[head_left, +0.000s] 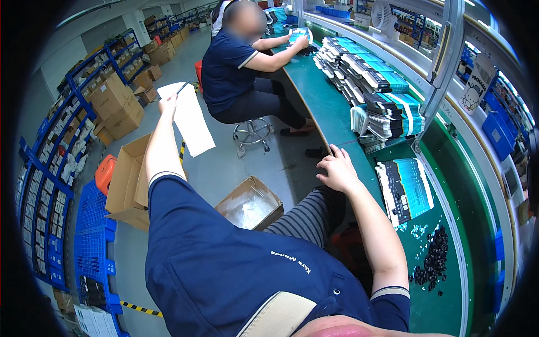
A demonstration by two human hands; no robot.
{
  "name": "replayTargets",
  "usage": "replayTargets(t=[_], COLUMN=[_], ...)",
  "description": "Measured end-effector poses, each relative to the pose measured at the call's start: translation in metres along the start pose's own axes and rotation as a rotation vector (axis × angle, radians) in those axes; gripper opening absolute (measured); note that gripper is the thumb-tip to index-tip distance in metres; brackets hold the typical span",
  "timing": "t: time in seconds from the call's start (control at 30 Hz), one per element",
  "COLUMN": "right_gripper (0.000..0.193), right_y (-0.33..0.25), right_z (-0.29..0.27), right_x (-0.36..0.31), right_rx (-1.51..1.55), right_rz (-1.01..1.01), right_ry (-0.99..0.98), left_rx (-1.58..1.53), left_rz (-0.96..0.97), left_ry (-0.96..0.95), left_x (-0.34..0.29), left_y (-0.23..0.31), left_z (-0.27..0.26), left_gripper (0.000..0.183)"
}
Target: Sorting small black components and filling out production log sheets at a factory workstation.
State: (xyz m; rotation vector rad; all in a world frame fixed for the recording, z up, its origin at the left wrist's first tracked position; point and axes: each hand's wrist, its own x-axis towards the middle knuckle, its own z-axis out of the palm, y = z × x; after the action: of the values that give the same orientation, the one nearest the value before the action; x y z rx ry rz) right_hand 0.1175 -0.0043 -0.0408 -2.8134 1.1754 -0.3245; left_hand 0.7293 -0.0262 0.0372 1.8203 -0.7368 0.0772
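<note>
At the end of my outstretched left arm, my left hand [167, 105] grips a white sheet of paper [192, 123] that hangs down. A dark pen [183, 87] sticks out from the same hand, over the sheet's top edge. My right hand [339, 169] rests on the edge of the green worktable [342, 130], its fingers apart and slightly bent, holding nothing. Close to it lies a fanned stack of flat black, white and teal packages [405, 188]. Beyond that stands a strapped bundle of similar packages [393, 115].
Small black parts [432, 258] lie heaped on the table. Farther along, a seated co-worker [233, 73] handles a package beside longer stacks [359, 64]. On the floor stand an open carton with clear plastic [251, 205], another carton [132, 182] and blue pallets [92, 224]. Shelving [45, 191] lines the left.
</note>
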Motion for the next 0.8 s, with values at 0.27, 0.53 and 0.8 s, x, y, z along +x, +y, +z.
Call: replayTargets(t=[0.27, 0.53, 0.8], right_gripper=[0.029, 0.030, 0.030], right_y=[0.000, 0.000, 0.000], right_z=[0.000, 0.001, 0.001], right_x=[0.000, 0.001, 0.000], right_rx=[-0.012, -0.013, -0.007], right_rz=[-0.007, 0.004, 0.006], right_ry=[0.001, -0.017, -0.013], left_rx=[-0.034, -0.066, -0.050], left_rz=[-0.017, 0.011, -0.010], left_ry=[0.031, 0.005, 0.023], left_x=[-0.006, -0.002, -0.001], left_y=[0.011, 0.010, 0.019], left_z=[-0.002, 0.000, -0.003], left_gripper=[0.027, 0.029, 0.030])
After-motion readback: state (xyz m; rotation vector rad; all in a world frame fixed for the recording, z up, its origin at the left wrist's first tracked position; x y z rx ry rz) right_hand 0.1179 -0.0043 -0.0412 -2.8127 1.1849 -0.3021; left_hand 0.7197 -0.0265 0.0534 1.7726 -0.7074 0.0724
